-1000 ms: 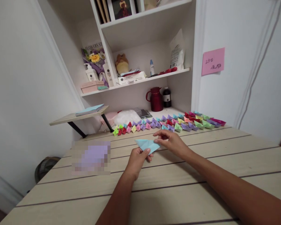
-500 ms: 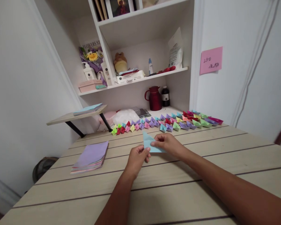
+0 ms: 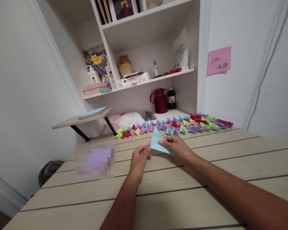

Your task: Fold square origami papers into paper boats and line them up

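Note:
A light-blue sheet of origami paper [image 3: 157,142], folded to a triangle with its point up, is held above the table. My right hand [image 3: 176,147] pinches its right side, the thumb lying flat on the front face. At the paper's lower left corner is my left hand [image 3: 141,158], fingers curled and closed, thumb tip at the very edge. How much of the corner sits between those fingers is hard to see. Beyond the hands, several rows of small folded paper boats [image 3: 183,129] in many colours stand along the back of the table.
A purple-topped stack of paper [image 3: 98,159], blurred out, lies to the left. Behind it stands a small raised shelf [image 3: 69,121] bearing blue sheets [image 3: 92,112]. A red jug [image 3: 160,101] and a dark bottle [image 3: 171,98] stand at the back, under white shelves [image 3: 144,81].
The blue paper has turned, its point now higher and further right. My left thumb has slid off its front face to the corner. My right hand keeps its pinch.

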`<state>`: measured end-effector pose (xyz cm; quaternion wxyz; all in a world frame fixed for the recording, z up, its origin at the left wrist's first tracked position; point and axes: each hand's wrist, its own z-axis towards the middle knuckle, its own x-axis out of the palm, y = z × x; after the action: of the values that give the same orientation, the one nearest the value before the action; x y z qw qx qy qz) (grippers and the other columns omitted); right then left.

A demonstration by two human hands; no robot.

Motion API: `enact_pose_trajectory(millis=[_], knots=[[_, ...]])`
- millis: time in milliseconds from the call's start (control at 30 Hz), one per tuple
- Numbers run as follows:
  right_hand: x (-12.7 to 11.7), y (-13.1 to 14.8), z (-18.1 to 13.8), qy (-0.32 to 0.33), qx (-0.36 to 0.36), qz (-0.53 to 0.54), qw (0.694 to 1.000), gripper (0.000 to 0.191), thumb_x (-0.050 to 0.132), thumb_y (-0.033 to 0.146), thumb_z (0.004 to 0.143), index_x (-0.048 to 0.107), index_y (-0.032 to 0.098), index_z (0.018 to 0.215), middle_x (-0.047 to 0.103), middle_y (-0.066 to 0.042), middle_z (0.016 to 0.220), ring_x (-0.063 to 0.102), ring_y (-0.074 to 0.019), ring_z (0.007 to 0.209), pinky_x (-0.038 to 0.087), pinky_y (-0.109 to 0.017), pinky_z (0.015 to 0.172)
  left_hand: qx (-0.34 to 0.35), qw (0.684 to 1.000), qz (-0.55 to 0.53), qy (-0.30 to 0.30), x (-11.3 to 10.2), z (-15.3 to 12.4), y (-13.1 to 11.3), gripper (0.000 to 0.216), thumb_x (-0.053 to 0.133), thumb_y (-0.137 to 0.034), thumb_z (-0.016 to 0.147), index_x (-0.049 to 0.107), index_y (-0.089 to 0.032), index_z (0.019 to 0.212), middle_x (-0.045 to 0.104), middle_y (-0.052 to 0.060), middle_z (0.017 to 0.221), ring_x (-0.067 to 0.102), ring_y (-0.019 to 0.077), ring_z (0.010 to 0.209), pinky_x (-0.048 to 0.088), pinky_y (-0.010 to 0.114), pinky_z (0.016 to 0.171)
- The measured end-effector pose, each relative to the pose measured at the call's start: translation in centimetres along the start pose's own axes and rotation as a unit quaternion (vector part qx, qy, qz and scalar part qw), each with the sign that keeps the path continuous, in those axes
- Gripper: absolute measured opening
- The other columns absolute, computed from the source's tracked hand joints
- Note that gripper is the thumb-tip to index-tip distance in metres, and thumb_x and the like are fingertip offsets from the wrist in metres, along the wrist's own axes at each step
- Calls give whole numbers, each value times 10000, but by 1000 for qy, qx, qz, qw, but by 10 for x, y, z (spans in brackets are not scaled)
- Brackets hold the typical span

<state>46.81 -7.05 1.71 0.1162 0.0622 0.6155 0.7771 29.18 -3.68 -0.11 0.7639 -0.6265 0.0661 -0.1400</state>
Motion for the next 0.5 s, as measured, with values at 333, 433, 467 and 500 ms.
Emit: enact_pose_trajectory(millis=[333,433,467,500], knots=[[10,-2,-5,38,7,-12,999,343,714,480,621,541,189,573,441,58,482,358,-96,464,258,-241,467,-2,1000,-24,-19,-2,1,3,259,780,-372,620,660,-145,659,562,-27,551,434,77,495,323,217,520],[9,0,-4,40,-3,-18,999,338,725,475,625,562,183,577,456,52,494,374,-100,481,284,-243,480,-8,999,-39,-25,-4,1,2,284,791,-389,612,663,-142,673,557,-28,557,418,70,498,315,211,520],[8,0,-3,40,-6,-18,999,333,726,474,629,576,180,588,469,49,503,386,-103,489,296,-244,487,-10,999,-44,-26,-4,1,2,292,793,-393,612,664,-141,681,555,-29,557,414,67,498,313,209,520],[7,1,-2,40,-10,-17,999,330,722,477,638,588,177,599,480,45,512,400,-107,498,310,-246,495,-12,998,-49,-28,-5,2,2,299,796,-397,611,664,-140,689,553,-30,557,411,64,497,313,207,521]])
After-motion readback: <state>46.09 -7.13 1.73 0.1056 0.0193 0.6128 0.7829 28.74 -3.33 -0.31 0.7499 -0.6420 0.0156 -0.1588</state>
